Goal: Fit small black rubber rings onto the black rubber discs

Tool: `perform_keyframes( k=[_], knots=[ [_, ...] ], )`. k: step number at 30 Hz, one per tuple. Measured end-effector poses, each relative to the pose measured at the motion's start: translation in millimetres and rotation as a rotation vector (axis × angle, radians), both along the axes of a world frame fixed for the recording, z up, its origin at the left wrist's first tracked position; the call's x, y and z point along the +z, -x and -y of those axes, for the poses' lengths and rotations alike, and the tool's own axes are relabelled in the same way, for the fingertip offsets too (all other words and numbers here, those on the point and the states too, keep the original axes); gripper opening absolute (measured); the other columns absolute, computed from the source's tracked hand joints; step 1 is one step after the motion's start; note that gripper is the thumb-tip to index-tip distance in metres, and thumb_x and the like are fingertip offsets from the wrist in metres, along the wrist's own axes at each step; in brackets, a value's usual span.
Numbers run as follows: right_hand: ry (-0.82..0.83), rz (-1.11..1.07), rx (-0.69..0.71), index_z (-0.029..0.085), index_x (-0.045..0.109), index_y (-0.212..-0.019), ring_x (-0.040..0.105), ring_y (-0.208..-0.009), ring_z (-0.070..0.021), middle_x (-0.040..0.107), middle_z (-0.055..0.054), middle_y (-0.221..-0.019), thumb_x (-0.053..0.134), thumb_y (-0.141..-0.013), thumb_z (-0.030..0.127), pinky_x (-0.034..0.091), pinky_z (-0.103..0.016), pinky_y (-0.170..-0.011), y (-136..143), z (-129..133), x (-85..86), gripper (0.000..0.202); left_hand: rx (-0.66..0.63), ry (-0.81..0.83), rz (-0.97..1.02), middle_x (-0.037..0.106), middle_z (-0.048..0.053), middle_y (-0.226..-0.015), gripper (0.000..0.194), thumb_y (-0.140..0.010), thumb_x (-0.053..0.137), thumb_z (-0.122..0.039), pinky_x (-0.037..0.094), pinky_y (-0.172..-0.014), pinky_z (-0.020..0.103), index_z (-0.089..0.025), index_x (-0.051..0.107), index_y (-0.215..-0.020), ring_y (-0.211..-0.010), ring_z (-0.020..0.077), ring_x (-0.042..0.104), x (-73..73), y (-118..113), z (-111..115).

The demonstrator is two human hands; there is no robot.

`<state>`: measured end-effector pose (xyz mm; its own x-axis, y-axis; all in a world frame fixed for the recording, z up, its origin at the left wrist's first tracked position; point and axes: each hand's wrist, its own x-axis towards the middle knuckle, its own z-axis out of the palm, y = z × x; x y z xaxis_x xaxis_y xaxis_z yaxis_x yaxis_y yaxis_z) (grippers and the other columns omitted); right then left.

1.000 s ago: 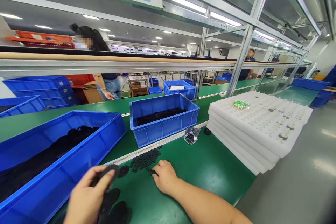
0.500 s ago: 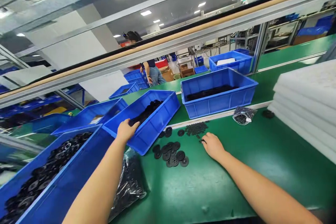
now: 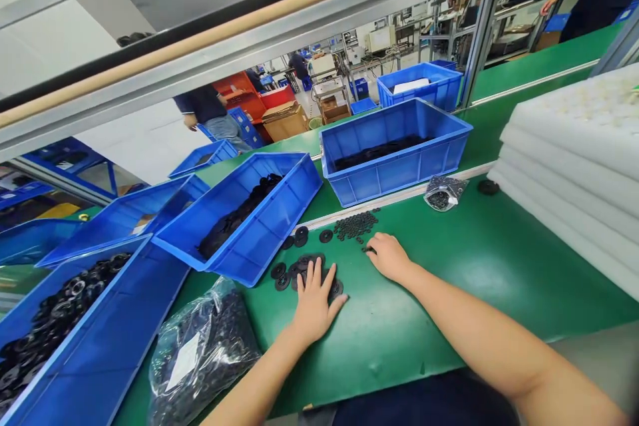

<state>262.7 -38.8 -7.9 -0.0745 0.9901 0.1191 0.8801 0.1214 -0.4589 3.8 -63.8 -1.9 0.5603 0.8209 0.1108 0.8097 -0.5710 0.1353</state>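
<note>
My left hand [image 3: 315,306] lies with fingers spread over a loose cluster of flat black discs [image 3: 282,281] on the green table [image 3: 379,339]. It covers part of the cluster. To its right, my right hand [image 3: 388,256] rests on the table with thumb and fingertips pressed together. A tiny dark bit shows at those fingertips, too small to name. Just beyond lies a patch of small black pieces [image 3: 355,225], with a single black disc [image 3: 325,235] at its left. Two or three more discs [image 3: 301,235] lie near the tilted blue bin [image 3: 279,226] holding black parts.
Left of my arm sits a clear bag of black parts [image 3: 219,339], beside a large blue bin [image 3: 114,339] of black rings. Behind stands another blue bin [image 3: 399,176]. A small bag [image 3: 443,193] and stacked white foam sheets [image 3: 564,193] are at right. People stand beyond the bench.
My left hand has left the tilted blue bin and come right and down onto the discs, its fingers now spread. My right hand stays by the small pieces. The view has shifted.
</note>
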Motion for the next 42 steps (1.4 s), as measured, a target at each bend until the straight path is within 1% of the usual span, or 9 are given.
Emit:
perform_keyframes(
  k=[5, 9, 12, 16, 19, 23, 30, 36, 42],
  knots=[
    [0.015, -0.003, -0.001, 0.019, 0.07, -0.097, 0.059, -0.097, -0.0213, 0.064, -0.008, -0.1, 0.063, -0.09, 0.022, 0.04, -0.033, -0.085, -0.4, 1.7, 3.5, 0.01, 0.033, -0.006, 0.187, 0.037, 0.015, -0.156, 0.046, -0.098, 0.04, -0.036, 0.026, -0.116, 0.059, -0.018, 0.056, -0.137, -0.147, 0.0329, 0.028, -18.1, -11.5, -36.6],
    [0.001, -0.025, -0.006, 0.019, 0.07, -0.093, 0.06, -0.096, -0.0208, 0.065, -0.007, -0.097, 0.064, -0.09, 0.021, 0.04, -0.032, -0.085, -1.4, 3.0, 4.9, 0.008, 0.08, -0.006, 0.398, 0.062, 0.017, -0.134, 0.039, -0.095, 0.041, -0.032, 0.04, -0.109, 0.055, -0.016, 0.067, -0.118, -0.133, 0.033, 0.051, -14.0, -17.0, -52.0],
    [-0.036, -0.1, -0.001, 0.019, 0.07, -0.089, 0.061, -0.093, -0.0194, 0.066, -0.006, -0.092, 0.064, -0.089, 0.018, 0.042, -0.031, -0.084, -0.8, 5.4, 5.4, 0.006, 0.22, 0.049, 0.649, 0.07, 0.015, -0.12, 0.036, -0.092, 0.047, -0.039, 0.046, -0.105, 0.051, -0.018, 0.068, -0.113, -0.118, 0.0316, 0.062, -4.3, -28.5, -52.7],
    [-0.253, -0.321, 0.052, 0.02, 0.069, -0.095, 0.061, -0.088, -0.0171, 0.065, -0.005, -0.091, 0.061, -0.091, 0.018, 0.047, -0.03, -0.082, 7.5, 12.6, 6.5, 0.009, 0.42, 0.461, 1.204, 0.072, 0.014, -0.102, 0.043, -0.087, 0.055, -0.053, 0.058, -0.083, 0.046, -0.016, 0.062, -0.109, -0.088, 0.0259, 0.072, 7.8, -62.7, -47.5],
    [-0.402, -0.398, 0.129, 0.02, 0.069, -0.099, 0.06, -0.089, -0.0182, 0.064, -0.006, -0.092, 0.056, -0.094, 0.02, 0.049, -0.032, -0.084, 16.2, 17.5, 5.6, 0.014, 0.401, 0.832, 1.472, 0.071, 0.009, -0.088, 0.049, -0.077, 0.069, -0.055, 0.06, -0.075, 0.043, -0.014, 0.061, -0.1, -0.077, 0.0217, 0.071, 9.4, -88.1, -39.4],
    [-0.376, -0.359, 0.171, 0.021, 0.071, -0.097, 0.059, -0.087, -0.0181, 0.064, -0.006, -0.091, 0.053, -0.095, 0.02, 0.05, -0.033, -0.083, 21.2, 18.9, 1.5, 0.019, 0.313, 1.063, 1.58, 0.07, 0.007, -0.084, 0.049, -0.072, 0.077, -0.053, 0.06, -0.077, 0.04, -0.012, 0.065, -0.097, -0.078, 0.0192, 0.069, 6.6, -98.1, -25.7],
    [-0.315, -0.377, 0.203, 0.023, 0.074, -0.087, 0.059, -0.084, -0.0176, 0.061, -0.004, -0.083, 0.055, -0.092, 0.021, 0.051, -0.031, -0.076, 24.4, 20.3, 0.4, 0.02, 0.241, 1.214, 1.627, 0.072, 0.008, -0.088, 0.039, -0.07, 0.084, -0.035, 0.059, -0.086, 0.041, -0.012, 0.067, -0.096, -0.08, 0.0167, 0.069, 6.8, -79.2, -22.9],
    [-0.34, -0.451, 0.138, 0.02, 0.068, -0.116, 0.062, -0.09, -0.0192, 0.065, -0.008, -0.097, 0.053, -0.092, 0.023, 0.053, -0.034, -0.083, 14.6, 14.8, -3.7, 0.029, 0.273, 1.069, 1.632, 0.074, 0.013, -0.093, 0.046, -0.068, 0.084, -0.038, 0.059, -0.086, 0.043, -0.011, 0.061, -0.097, -0.085, 0.024, 0.073, 7.6, -70.5, -39.8],
    [-0.278, -0.079, 0.016, 0.019, 0.071, -0.11, 0.06, -0.094, -0.0249, 0.065, -0.011, -0.097, 0.057, -0.089, 0.023, 0.051, -0.04, -0.089, 3.3, -0.2, -13.9, 0.025, 0.474, 0.473, 1.673, 0.074, 0.01, -0.093, 0.042, -0.076, 0.074, -0.037, 0.06, -0.079, 0.042, -0.017, 0.05, -0.104, -0.08, 0.0229, 0.075, 11.5, -44.8, -64.8]
  ],
)
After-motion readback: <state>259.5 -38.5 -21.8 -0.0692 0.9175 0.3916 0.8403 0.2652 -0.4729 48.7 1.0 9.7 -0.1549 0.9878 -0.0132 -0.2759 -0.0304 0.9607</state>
